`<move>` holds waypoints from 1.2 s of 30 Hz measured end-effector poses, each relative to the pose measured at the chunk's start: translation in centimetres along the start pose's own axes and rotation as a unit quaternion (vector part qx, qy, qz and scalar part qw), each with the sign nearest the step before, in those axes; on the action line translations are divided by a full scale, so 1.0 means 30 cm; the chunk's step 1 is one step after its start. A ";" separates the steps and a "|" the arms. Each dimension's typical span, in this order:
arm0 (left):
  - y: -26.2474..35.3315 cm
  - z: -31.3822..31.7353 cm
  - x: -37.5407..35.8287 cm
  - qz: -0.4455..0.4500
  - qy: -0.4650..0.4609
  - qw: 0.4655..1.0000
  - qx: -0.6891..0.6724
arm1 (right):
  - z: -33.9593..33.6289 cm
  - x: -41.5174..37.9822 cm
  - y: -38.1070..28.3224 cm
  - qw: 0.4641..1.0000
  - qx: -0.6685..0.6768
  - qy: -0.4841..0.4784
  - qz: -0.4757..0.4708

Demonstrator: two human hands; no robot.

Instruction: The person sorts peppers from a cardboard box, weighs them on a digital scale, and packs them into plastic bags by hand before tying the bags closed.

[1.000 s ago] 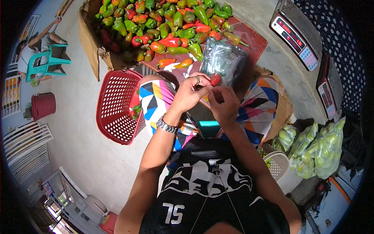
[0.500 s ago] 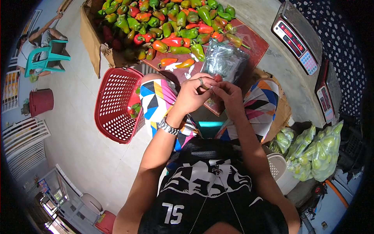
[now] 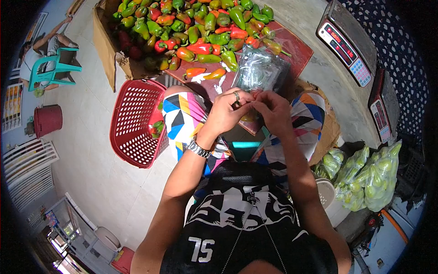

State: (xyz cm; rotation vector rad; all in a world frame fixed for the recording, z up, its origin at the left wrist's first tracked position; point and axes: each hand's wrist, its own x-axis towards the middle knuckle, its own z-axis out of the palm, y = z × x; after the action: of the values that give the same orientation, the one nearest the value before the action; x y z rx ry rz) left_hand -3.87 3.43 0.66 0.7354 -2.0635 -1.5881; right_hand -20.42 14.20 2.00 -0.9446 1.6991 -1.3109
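Note:
My left hand [image 3: 229, 108], with a ring on it and a watch on the wrist, is closed, its fingertips pinched near the front edge of the red table [image 3: 299, 52]. My right hand [image 3: 273, 112] is closed too, its fingertips meeting the left ones. What lies between the fingertips is too small and covered to name. Just beyond the hands a stack of clear plastic bags [image 3: 262, 71] lies on the table. Red, orange and green peppers [image 3: 194, 34] are heaped behind it. Two orange peppers [image 3: 215, 74] lie apart at the near side.
A red perforated basket [image 3: 137, 123] with a few peppers stands left of my knees. A cardboard box [image 3: 106, 55] edges the heap. Two digital scales [image 3: 342, 45] are at the right, above filled green bags [image 3: 376, 178]. A person [image 3: 34, 57] is near a teal chair [image 3: 54, 68].
My right hand has shifted slightly to the right and turned, its fingers still at the left hand's fingertips. The reddish bit above the fingers is now more covered.

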 end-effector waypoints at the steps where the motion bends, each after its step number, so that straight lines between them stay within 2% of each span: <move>1: 0.000 -0.002 0.002 0.014 0.003 1.000 -0.006 | 0.000 0.001 -0.020 1.000 0.001 0.007 -0.017; 4: 0.014 -0.007 0.012 0.033 0.006 0.999 -0.032 | -0.031 0.018 -0.062 0.999 -0.026 -0.028 -0.036; 6: 0.038 -0.011 0.004 0.014 0.000 0.998 -0.061 | -0.043 0.020 -0.111 0.996 -0.065 -0.053 -0.009; 7: 0.030 -0.006 0.004 0.032 0.015 0.998 -0.056 | -0.045 0.022 -0.128 0.994 -0.085 -0.066 0.003; 13: 0.035 0.000 0.009 0.119 0.058 0.991 0.005 | -0.053 0.018 -0.199 0.977 -0.185 -0.058 -0.090; 19: 0.058 -0.018 0.016 0.182 0.086 0.979 0.017 | -0.058 0.035 -0.237 0.986 -0.133 -0.098 -0.034; 24: 0.060 -0.040 0.016 0.241 0.092 0.962 0.092 | -0.055 0.030 -0.263 0.978 -0.171 -0.105 -0.066; 28: 0.083 -0.046 0.013 0.244 0.101 0.959 0.103 | -0.052 0.033 -0.264 0.972 -0.174 -0.104 -0.119; 30: 0.072 -0.053 0.014 0.241 0.093 0.961 0.097 | -0.044 0.039 -0.269 0.977 -0.152 -0.100 -0.110; 34: 0.077 -0.049 0.004 0.160 0.045 0.986 0.006 | -0.051 0.062 -0.297 0.987 -0.101 -0.118 -0.041; 36: 0.083 -0.047 -0.008 0.099 0.001 0.994 -0.053 | -0.050 0.083 -0.332 0.982 -0.124 -0.136 -0.043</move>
State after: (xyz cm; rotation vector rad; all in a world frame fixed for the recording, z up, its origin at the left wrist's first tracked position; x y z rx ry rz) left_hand -3.19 3.06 3.42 0.4796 -1.9665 -1.5685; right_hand -21.86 10.65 11.65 -1.2921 1.6451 -0.9833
